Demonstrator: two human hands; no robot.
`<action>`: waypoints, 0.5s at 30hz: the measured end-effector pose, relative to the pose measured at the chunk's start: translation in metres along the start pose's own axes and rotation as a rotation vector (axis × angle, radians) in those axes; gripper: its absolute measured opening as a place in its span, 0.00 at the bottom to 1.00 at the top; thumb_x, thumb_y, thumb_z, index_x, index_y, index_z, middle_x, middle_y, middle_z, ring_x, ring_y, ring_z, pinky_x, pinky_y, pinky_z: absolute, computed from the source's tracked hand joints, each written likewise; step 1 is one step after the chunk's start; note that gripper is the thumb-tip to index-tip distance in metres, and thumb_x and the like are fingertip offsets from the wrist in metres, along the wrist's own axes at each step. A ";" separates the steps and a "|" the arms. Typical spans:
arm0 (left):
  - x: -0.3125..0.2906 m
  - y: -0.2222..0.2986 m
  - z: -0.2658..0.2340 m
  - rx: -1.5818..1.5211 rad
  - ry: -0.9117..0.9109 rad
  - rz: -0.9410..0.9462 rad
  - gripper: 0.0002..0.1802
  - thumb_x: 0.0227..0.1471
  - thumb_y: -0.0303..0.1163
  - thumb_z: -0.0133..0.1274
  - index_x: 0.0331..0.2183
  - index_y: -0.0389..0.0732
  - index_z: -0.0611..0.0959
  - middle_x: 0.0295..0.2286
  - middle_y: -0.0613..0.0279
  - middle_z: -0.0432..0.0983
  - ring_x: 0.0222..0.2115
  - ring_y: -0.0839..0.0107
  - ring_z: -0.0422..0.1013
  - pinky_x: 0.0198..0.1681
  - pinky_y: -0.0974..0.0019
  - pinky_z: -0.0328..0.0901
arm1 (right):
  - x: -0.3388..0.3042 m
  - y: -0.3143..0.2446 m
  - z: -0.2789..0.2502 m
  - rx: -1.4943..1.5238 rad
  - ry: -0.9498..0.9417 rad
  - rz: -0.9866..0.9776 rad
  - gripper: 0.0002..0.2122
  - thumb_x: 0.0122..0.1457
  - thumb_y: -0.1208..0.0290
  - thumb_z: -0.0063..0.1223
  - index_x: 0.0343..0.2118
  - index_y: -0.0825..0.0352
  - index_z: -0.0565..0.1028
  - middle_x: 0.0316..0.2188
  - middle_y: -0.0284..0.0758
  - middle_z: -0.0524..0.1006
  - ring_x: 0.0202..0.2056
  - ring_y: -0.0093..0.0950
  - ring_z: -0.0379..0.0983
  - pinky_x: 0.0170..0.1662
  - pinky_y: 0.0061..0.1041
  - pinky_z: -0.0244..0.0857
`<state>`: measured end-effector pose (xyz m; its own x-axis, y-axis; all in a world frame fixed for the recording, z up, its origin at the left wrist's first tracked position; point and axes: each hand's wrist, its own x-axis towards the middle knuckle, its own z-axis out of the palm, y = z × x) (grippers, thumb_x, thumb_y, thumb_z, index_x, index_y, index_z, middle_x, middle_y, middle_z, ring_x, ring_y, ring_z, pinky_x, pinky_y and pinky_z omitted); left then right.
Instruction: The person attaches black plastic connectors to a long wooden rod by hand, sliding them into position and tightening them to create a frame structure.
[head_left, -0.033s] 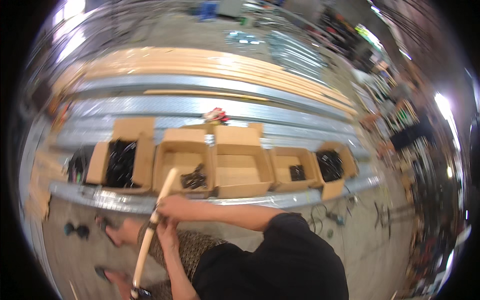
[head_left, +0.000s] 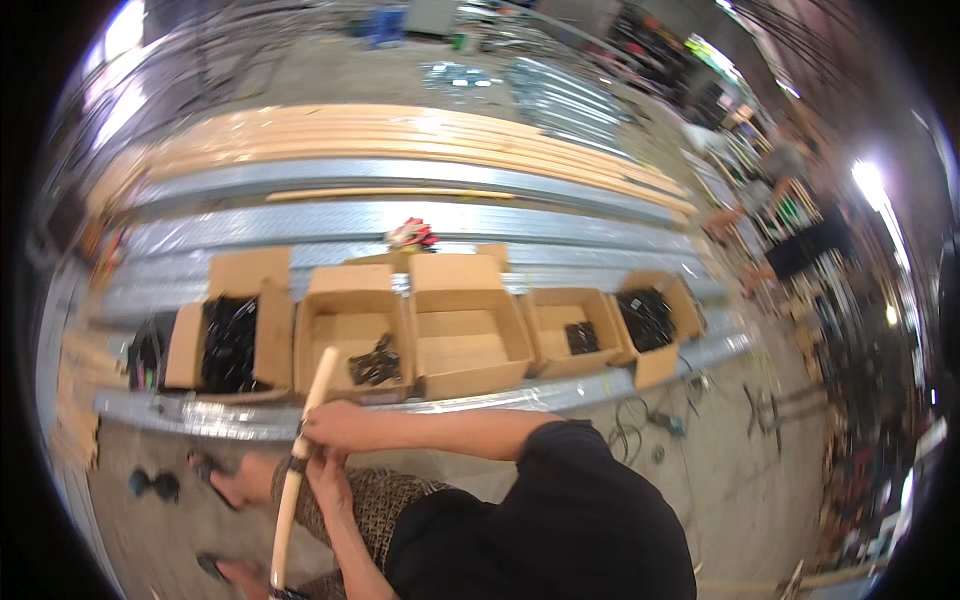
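A long pale tan pole [head_left: 287,515] stands tilted at my left, with a dark band-like fitting [head_left: 298,463] around its middle and another dark fitting [head_left: 287,594] at the lower edge. My right hand [head_left: 335,426] reaches across from the right and is closed on the pole just above the middle fitting. Right below it, my left hand [head_left: 328,480] has its fingers drawn together beside the pole and that fitting. What the left fingers pinch is too small and blurred to tell.
Beyond the hands stand open cardboard boxes [head_left: 470,383]; several hold black parts [head_left: 232,340]. They sit on long silvery wrapped bundles [head_left: 300,225], with tan poles [head_left: 400,130] behind. A cabled tool [head_left: 665,423] lies on the floor at right. Another person [head_left: 790,240] works at far right.
The whole view has shifted slightly, so the boxes appear a little farther left. Both hands stay at the same part of the pole.
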<state>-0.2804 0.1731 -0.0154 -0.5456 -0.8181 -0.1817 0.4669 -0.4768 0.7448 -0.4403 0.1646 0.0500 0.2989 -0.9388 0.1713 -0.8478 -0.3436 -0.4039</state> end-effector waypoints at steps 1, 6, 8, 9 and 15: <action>-0.003 0.006 0.008 0.033 0.003 -0.028 0.28 0.57 0.25 0.58 0.57 0.32 0.68 0.55 0.55 0.68 0.50 0.66 0.71 0.52 0.60 0.68 | -0.004 -0.001 0.000 -0.011 0.032 -0.017 0.10 0.48 0.70 0.58 0.32 0.68 0.74 0.29 0.42 0.75 0.33 0.43 0.78 0.34 0.39 0.73; -0.004 -0.001 -0.007 0.067 0.015 -0.106 0.29 0.58 0.27 0.58 0.58 0.36 0.67 0.52 0.60 0.70 0.48 0.68 0.72 0.49 0.63 0.69 | -0.014 -0.019 -0.002 -0.118 0.074 0.066 0.09 0.52 0.70 0.55 0.30 0.72 0.73 0.24 0.45 0.77 0.28 0.42 0.80 0.30 0.38 0.74; -0.003 -0.004 -0.012 0.077 -0.029 -0.112 0.28 0.58 0.28 0.57 0.58 0.37 0.67 0.52 0.60 0.69 0.48 0.68 0.71 0.49 0.62 0.69 | -0.015 -0.022 -0.002 -0.095 0.080 0.122 0.10 0.53 0.70 0.55 0.30 0.73 0.72 0.22 0.46 0.78 0.27 0.44 0.80 0.27 0.40 0.73; -0.003 -0.005 -0.007 0.075 -0.048 -0.116 0.28 0.59 0.28 0.57 0.58 0.37 0.67 0.52 0.61 0.69 0.49 0.67 0.71 0.49 0.62 0.69 | -0.018 -0.022 -0.004 -0.071 0.074 0.122 0.10 0.54 0.70 0.54 0.31 0.73 0.72 0.22 0.47 0.78 0.27 0.45 0.79 0.28 0.41 0.73; 0.001 -0.025 -0.008 0.045 -0.033 -0.107 0.30 0.56 0.28 0.60 0.57 0.35 0.67 0.53 0.59 0.68 0.49 0.65 0.72 0.49 0.61 0.70 | -0.023 -0.015 -0.004 -0.058 -0.019 0.192 0.13 0.52 0.70 0.57 0.34 0.74 0.70 0.20 0.45 0.77 0.27 0.45 0.80 0.28 0.40 0.73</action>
<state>-0.2871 0.1811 -0.0391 -0.6132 -0.7523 -0.2410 0.3736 -0.5450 0.7506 -0.4361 0.1919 0.0558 0.1373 -0.9874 0.0789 -0.9135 -0.1570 -0.3753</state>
